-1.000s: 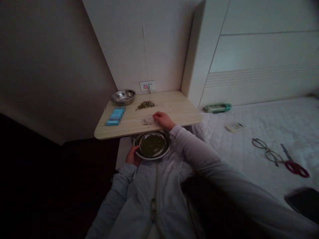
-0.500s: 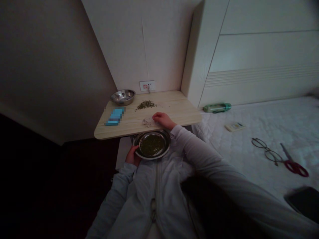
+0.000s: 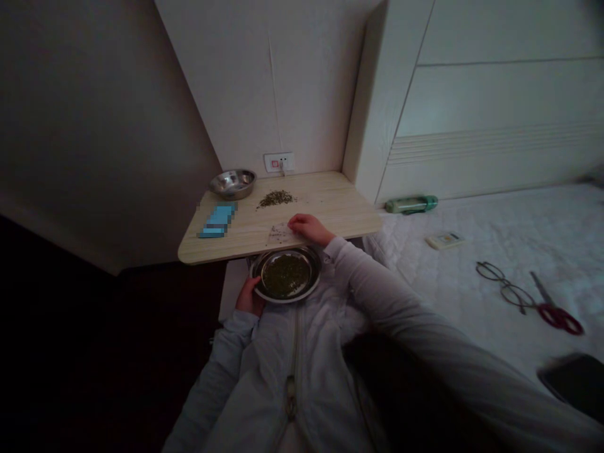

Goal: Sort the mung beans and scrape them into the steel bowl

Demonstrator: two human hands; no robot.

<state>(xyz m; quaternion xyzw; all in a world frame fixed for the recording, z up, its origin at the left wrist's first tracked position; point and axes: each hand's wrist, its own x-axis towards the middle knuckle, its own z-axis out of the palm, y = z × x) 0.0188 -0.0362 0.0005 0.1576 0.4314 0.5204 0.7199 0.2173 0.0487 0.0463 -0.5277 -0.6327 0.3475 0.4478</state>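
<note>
My left hand (image 3: 250, 298) grips the left rim of a round metal bowl (image 3: 315, 286), with the thumb over the edge. The bowl rests at my lap, just below the table's front edge, with a layer of small green beans (image 3: 284, 275) in it. Above the table's front part, my right hand (image 3: 307, 226) has its fingers pinched together at the edge of a clear plastic sheet (image 3: 279, 233). Dark specks like beans lie scattered on or under this sheet; which of the two I cannot tell. Farther back is a loose pile of green beans (image 3: 277, 199).
On the pale wooden table (image 3: 340, 195) stand a second metal bowl (image 3: 233, 184) and a blurred-out blue object (image 3: 218, 221). On the white bed to the right lie a green bottle (image 3: 411, 204), a small pale box (image 3: 445, 240), glasses (image 3: 507, 286), red-handled scissors (image 3: 559, 314) and a dark object (image 3: 576, 384).
The bowl in my left hand has shifted slightly left, and the beans in it have moved a little. The specks by the clear sheet lie differently. My right hand has hardly moved.
</note>
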